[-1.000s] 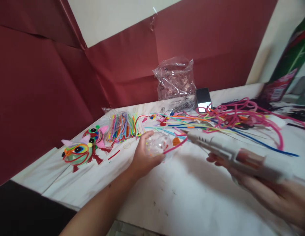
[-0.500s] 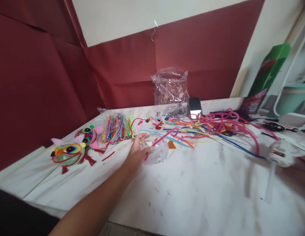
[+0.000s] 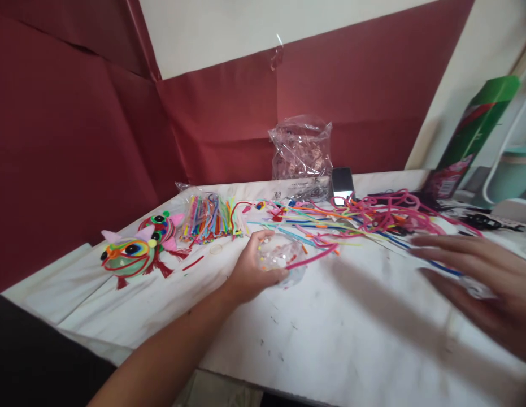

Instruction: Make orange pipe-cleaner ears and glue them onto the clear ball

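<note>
My left hand point(image 3: 251, 270) grips a clear plastic ball point(image 3: 282, 258) with coloured bits inside, resting near the white table point(image 3: 351, 339). A pink pipe cleaner point(image 3: 312, 258) sticks out from the ball to the right. My right hand point(image 3: 478, 282) hovers blurred over the table's right side, fingers spread and pointing left, holding nothing. Something white lies on the table under it, too blurred to identify. A tangle of pink and coloured pipe cleaners point(image 3: 373, 212) lies beyond both hands.
Two finished colourful fish-like balls point(image 3: 133, 254) sit at the left. A bag of coloured sticks point(image 3: 207, 217) lies behind the left hand. A clear plastic bag point(image 3: 303, 152) and a small dark box point(image 3: 341, 182) stand at the red wall. A green box point(image 3: 470, 135) stands at the right.
My right hand held a white glue gun one second ago; it moved right, set it down, and now comes back with nothing in it. My left hand stayed on the ball.
</note>
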Motion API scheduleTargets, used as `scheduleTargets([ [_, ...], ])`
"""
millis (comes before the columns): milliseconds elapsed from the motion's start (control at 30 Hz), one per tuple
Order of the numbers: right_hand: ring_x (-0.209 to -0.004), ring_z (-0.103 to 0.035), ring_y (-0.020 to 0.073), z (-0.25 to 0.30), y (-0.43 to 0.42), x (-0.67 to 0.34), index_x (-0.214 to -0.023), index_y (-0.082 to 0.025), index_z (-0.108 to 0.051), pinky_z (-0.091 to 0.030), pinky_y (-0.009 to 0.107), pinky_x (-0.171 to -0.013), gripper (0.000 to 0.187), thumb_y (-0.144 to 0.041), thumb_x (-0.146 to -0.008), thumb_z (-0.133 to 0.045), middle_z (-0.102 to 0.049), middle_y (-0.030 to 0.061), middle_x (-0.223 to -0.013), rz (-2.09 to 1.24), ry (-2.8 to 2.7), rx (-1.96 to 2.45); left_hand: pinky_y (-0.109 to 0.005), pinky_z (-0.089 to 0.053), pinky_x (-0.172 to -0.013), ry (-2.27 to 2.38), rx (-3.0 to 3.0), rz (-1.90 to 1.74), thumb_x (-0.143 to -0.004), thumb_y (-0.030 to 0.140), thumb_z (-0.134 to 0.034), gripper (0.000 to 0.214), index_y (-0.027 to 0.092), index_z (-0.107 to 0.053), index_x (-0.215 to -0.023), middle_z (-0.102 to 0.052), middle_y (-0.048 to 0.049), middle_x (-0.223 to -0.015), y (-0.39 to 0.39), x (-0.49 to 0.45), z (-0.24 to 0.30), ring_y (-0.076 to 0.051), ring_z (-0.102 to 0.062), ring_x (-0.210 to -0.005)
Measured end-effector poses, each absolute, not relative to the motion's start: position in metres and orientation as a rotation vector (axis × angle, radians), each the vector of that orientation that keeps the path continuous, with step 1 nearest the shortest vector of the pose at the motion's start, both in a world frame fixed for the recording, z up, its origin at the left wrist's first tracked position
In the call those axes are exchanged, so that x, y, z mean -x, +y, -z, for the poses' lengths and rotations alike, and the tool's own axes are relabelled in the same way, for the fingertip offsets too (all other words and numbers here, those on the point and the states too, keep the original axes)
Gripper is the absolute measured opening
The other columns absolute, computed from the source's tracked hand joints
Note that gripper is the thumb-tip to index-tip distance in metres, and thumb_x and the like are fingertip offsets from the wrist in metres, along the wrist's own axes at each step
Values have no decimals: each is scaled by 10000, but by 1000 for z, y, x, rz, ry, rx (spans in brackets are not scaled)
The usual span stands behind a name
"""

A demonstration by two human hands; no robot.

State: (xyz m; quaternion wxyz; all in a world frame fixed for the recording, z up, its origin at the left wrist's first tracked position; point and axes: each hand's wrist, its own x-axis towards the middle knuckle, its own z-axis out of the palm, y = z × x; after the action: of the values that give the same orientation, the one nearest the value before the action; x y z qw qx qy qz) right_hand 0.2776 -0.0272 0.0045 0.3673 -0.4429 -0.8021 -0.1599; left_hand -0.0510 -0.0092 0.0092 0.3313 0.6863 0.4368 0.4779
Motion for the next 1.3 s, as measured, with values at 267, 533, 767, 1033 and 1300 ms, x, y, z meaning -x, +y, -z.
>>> scheduleTargets([
  [267, -683, -571, 179, -16, -14, -158, -828, -188, -550, -461, 357, -682, 75, -199, -863, -484, -625, 51, -709, 132, -2302, 630, -400, -371, -963, 1114, -1949, -1165, -543, 225, -723, 713, 206, -405, -1181, -478, -85, -1209, -17, 46, -11, -287, -442, -1158],
  [533, -622, -527, 166, -12, -8, -161, -738, -190, -497, -437, 281, -581, 149, -187, -876, -440, -585, 55, -667, 134, -2267, 669, -396, -397, -935, 1136, -1999, -1108, -552, 251, -723, 699, 206, -408, -1175, -499, -88, -1210, -16, 46, -8, -279, -491, -1101],
  [767, -620, -551, 156, -9, -8, -161, -720, -186, -508, -451, 258, -562, 145, -202, -856, -462, -581, 42, -669, -88, -2255, 756, -390, -370, -967, 1081, -2040, -1091, -545, 243, -725, 721, 183, -385, -1178, -464, -101, -1236, -16, 44, -9, -273, -443, -1158],
  [1033, -666, -596, 170, 4, -3, -165, -718, -194, -545, -468, 284, -615, 113, -254, -804, -504, -629, 34, -722, -453, -2204, 1003, -364, -387, -932, 942, -2004, -923, -577, 311, -735, 708, 198, -408, -1195, -455, -96, -1248, -2, 52, 0, -271, -455, -1144],
  [1300, -624, -562, 171, 2, -1, -164, -713, -189, -552, -433, 288, -585, 194, -348, -797, -481, -618, 33, -687, -576, -2176, 1092, -389, -359, -943, 867, -1888, -855, -723, 400, -610, 570, 218, -422, -1230, -491, -80, -1241, 8, 63, -2, -277, -465, -1135],
])
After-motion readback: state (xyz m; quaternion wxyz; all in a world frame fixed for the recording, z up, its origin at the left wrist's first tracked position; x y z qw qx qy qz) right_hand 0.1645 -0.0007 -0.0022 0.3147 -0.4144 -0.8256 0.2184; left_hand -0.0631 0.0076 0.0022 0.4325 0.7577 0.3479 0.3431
